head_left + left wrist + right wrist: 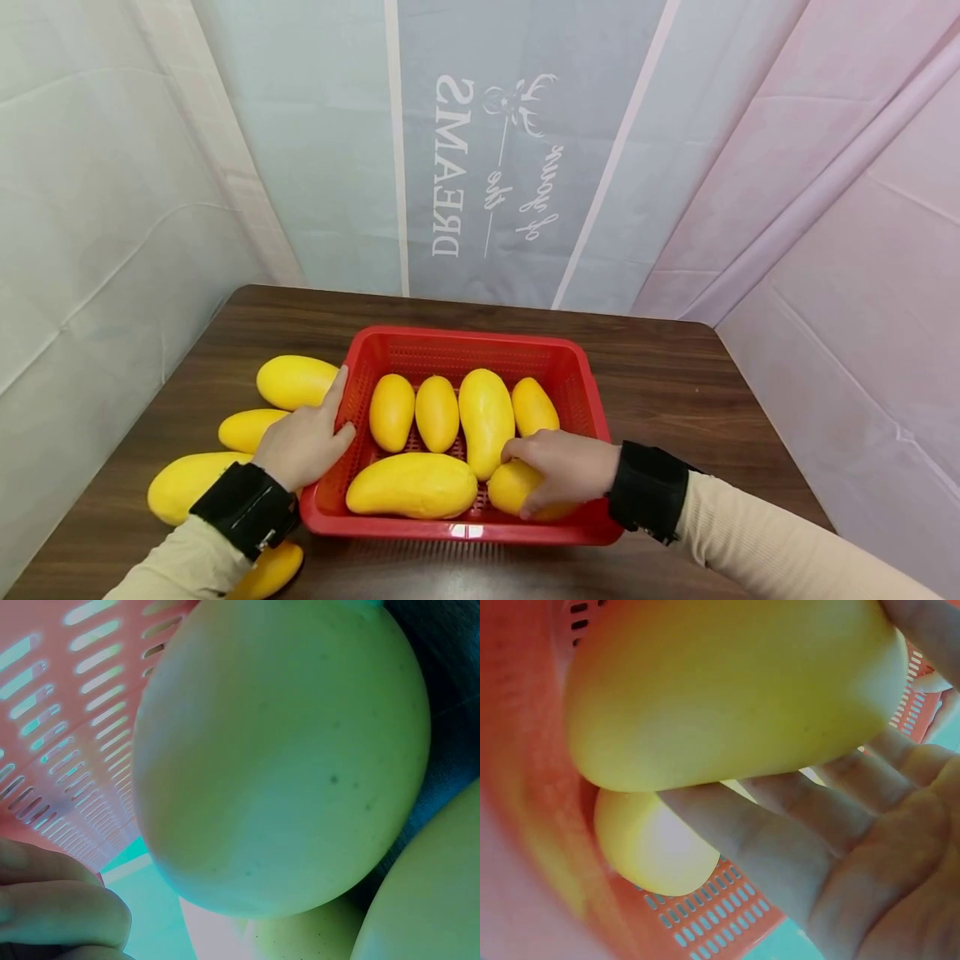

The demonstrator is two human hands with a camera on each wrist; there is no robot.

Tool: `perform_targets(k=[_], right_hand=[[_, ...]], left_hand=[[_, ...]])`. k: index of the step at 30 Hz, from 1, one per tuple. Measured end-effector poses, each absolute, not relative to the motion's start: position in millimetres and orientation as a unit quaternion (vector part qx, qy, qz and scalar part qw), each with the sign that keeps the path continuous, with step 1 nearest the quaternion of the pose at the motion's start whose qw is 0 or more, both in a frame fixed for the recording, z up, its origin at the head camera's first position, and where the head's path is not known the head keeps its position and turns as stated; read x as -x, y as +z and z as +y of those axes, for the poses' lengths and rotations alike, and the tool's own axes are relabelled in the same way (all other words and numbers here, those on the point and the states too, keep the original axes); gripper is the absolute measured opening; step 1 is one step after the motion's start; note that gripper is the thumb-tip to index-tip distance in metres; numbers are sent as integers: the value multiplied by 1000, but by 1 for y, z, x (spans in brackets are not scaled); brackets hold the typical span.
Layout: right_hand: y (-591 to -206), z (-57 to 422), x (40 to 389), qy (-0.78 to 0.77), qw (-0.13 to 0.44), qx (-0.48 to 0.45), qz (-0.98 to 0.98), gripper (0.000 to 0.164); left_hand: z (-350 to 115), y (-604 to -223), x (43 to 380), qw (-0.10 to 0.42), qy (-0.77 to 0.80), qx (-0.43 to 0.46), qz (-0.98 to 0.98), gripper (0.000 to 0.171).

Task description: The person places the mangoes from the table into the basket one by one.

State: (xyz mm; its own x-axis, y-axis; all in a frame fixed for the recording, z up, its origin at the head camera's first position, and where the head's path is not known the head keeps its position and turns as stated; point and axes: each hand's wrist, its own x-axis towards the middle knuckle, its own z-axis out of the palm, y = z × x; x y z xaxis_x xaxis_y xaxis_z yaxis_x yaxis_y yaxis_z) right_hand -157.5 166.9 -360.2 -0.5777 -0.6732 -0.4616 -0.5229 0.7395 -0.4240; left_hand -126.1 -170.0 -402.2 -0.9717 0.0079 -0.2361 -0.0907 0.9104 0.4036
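A red perforated basket [465, 532] holds several yellow mangoes. My right hand [566, 467] holds a mango [513, 487] at the basket's front right corner. In the right wrist view, fingers [765, 840] lie along one side of that mango [735, 690], with the thumb at its other side. My left hand [303, 446] rests at the basket's left rim, index finger extended and thumb over the edge. Beneath and beside this hand lie loose mangoes, including one [296, 382] at the back. A mango [285, 765] fills much of the left wrist view, near the perforated basket wall.
Inside the basket, a long mango [412, 486] lies crosswise at the front, and several stand lengthwise behind it, including a large one [486, 417]. More mangoes [187, 483] lie on the dark wooden table [675, 400] at left. Printed cloth [525, 167] hangs behind.
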Motion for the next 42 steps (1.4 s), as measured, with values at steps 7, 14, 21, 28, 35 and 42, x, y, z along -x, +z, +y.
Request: perform_targets(k=[7, 14, 21, 28, 35, 42], right_hand=[[-363, 153, 160, -66, 319, 353, 877, 51], [-432, 166, 189, -43, 310, 423, 851, 50], [-475, 176, 204, -45, 317, 436, 841, 46], [-482, 177, 206, -36, 315, 447, 836, 47], [-405, 151, 169, -2, 327, 374, 868, 44], [-382, 144, 159, -12, 304, 378, 875, 41]], left_hand=[[-170, -402, 126, 117, 211, 22, 970, 84], [-170, -402, 126, 120, 213, 23, 969, 84], [-171, -403, 126, 114, 208, 22, 971, 84], [-171, -403, 127, 112, 207, 18, 972, 84], [-170, -402, 127, 115, 209, 20, 971, 84], [-170, -402, 127, 119, 213, 23, 970, 84]])
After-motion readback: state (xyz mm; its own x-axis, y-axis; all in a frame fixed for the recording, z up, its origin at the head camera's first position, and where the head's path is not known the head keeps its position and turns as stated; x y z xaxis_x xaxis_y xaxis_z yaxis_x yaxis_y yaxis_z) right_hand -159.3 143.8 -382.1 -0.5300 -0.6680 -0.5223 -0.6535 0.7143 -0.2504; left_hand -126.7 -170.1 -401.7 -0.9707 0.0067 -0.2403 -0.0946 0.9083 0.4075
